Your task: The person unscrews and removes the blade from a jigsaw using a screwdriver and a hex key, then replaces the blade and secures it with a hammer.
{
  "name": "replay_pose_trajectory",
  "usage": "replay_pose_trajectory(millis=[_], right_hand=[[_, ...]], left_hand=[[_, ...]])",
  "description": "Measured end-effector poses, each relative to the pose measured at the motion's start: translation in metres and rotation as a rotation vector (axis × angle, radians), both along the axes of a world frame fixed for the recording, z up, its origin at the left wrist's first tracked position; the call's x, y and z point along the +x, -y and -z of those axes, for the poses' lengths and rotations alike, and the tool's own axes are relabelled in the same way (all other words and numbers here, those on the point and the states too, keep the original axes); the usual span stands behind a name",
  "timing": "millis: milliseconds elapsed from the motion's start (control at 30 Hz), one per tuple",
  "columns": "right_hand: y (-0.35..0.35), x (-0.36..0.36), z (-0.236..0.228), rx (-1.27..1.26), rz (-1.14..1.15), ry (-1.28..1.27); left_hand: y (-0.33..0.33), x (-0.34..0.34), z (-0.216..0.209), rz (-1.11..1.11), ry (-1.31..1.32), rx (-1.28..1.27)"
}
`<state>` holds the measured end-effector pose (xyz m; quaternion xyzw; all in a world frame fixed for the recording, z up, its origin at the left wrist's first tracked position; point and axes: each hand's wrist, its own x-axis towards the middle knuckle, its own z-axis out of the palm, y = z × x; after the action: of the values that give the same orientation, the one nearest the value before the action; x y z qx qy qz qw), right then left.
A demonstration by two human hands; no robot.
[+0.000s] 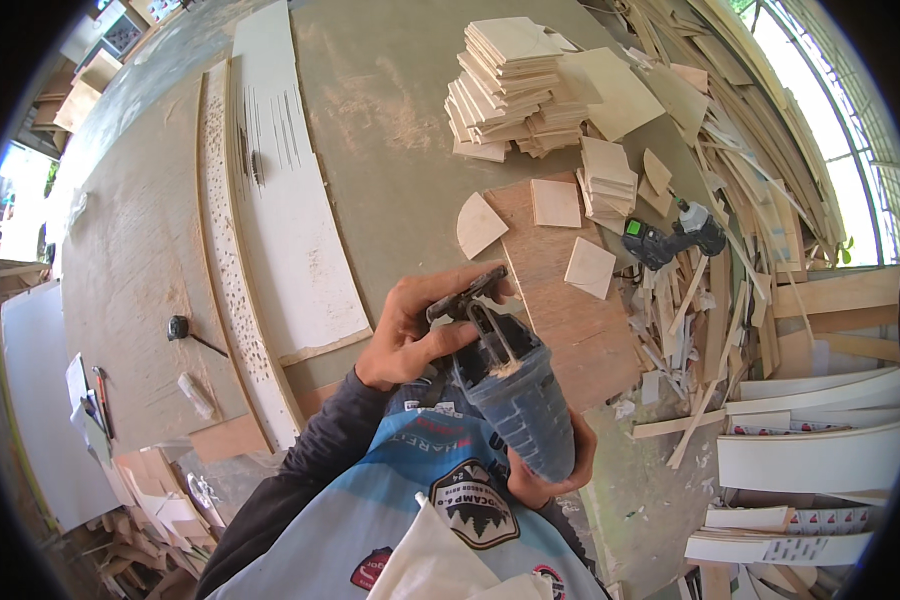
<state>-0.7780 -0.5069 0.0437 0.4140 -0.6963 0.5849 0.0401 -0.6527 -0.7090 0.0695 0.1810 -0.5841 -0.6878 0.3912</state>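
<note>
Over the shirt point(365, 510), left grip point(410, 330) and right grip point(582, 462) snug on dark canister point(523, 408)

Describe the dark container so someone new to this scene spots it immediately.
Start at the blue shirt, bottom centre. In front of it, the left hand holds a black fitting and the right hand cups the dark container. Its ribbed, tapering body sets it apart from the pale wood pieces.

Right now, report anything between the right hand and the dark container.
Nothing visible: the right hand cups the dark container near its lower end; the left hand grips the black frame at its mouth.
</note>
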Motion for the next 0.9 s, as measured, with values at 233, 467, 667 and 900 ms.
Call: replay_pose_trajectory(millis=[233, 467, 667, 900], right_hand=[[-0.03, -0.009, 0.041, 0.034, 0.045, -0.351], [-0.049, -0.02, 0.061, 0.048, -0.087, -0.213], [-0.066, -0.024, 0.087, 0.045, -0.01, -0.15], [-0.065, -0.018, 0.089, -0.015, 0.073, -0.095]], left_hand=[[0.002, -0.011, 0.0, 0.007, 0.076, -0.017], [-0.001, -0.012, -0.002, 0.006, 0.048, -0.035], [0.0, -0.007, -0.007, 0.05, 0.043, 0.071], [0.002, 0.0, -0.015, 0.082, 0.034, 0.099]])
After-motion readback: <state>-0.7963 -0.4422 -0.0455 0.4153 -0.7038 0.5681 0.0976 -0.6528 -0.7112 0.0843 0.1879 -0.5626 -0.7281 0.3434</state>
